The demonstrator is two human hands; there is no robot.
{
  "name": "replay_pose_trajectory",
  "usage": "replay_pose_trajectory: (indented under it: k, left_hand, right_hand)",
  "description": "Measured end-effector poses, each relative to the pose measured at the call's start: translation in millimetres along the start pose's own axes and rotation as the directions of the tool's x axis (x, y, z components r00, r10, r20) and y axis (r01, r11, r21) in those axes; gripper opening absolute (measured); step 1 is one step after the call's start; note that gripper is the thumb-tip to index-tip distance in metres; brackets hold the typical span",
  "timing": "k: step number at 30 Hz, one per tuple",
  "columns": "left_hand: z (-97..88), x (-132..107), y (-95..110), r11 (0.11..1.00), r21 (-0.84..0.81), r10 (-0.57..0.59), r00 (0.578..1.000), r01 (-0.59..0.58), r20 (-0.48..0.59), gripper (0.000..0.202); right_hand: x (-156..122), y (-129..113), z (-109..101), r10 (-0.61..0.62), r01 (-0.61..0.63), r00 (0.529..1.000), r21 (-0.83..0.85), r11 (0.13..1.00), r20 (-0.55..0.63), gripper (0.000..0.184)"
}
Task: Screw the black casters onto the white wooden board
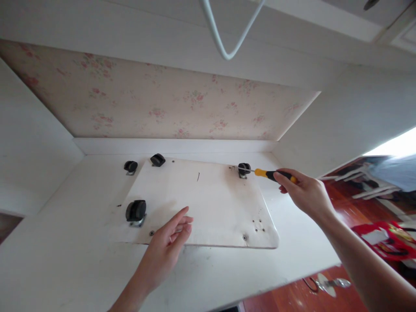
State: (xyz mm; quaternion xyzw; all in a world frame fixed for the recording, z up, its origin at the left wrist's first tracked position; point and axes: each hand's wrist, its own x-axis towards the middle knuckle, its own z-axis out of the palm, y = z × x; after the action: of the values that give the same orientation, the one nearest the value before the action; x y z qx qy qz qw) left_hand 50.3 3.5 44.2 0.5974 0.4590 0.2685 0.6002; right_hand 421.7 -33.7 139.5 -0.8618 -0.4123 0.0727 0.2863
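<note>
A white board (pixel 208 203) lies flat on a white desk (pixel 65 260), with black caster wheels at its corners. My left hand (pixel 170 240) rests open on the board's near edge, fingers stretched out. My right hand (pixel 303 193) is closed on a yellow and black screwdriver (pixel 269 174). The screwdriver tip points at the far right caster (pixel 244 169). Another caster (pixel 135 212) stands at the near left corner, one (pixel 157 160) at the far left, and a loose caster (pixel 130 167) sits on the desk beside it. The near right corner (pixel 258 225) shows bare screw holes.
A floral wallpaper panel (pixel 156 104) backs the desk alcove, with white side walls. A white hanger hook (pixel 227 39) hangs overhead. To the right lie red wooden floor (pixel 292 294), a red bag (pixel 386 240) and a white rack (pixel 367 177).
</note>
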Motion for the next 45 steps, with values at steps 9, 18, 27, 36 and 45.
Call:
replay_pose_trajectory:
  k: [9,18,27,36,45]
  left_hand:
    - [-0.4,1.0,-0.1,1.000,0.009,0.001,1.000,-0.001,0.004,0.061]
    - [-0.5,1.4,0.4,1.000,0.018,0.008,1.000,-0.008,-0.002,0.058]
    - [2.0,3.2,-2.3,0.997,0.057,0.055,0.998,-0.053,-0.023,0.056]
    - [1.6,4.4,-2.0,0.993,0.101,0.060,0.998,-0.056,-0.037,0.055]
    - [0.8,2.7,-2.5,0.994,0.086,0.067,0.997,-0.064,-0.031,0.049]
  right_hand:
    - [0.6,-9.6,-8.3,-0.002,-0.005,0.999,-0.121,0.993,-0.053,0.050]
    - [6.3,-28.5,-23.9,-0.062,0.048,0.982,-0.079,0.996,-0.177,0.041]
    - [41.4,-85.5,-32.4,-0.288,0.246,0.957,-0.434,0.867,-0.033,0.028]
    - [52.7,-99.1,-12.8,-0.412,0.389,0.906,-0.566,0.727,0.093,0.031]
    - [58.7,-100.7,-8.9,-0.364,0.371,0.921,-0.589,0.718,0.136,0.036]
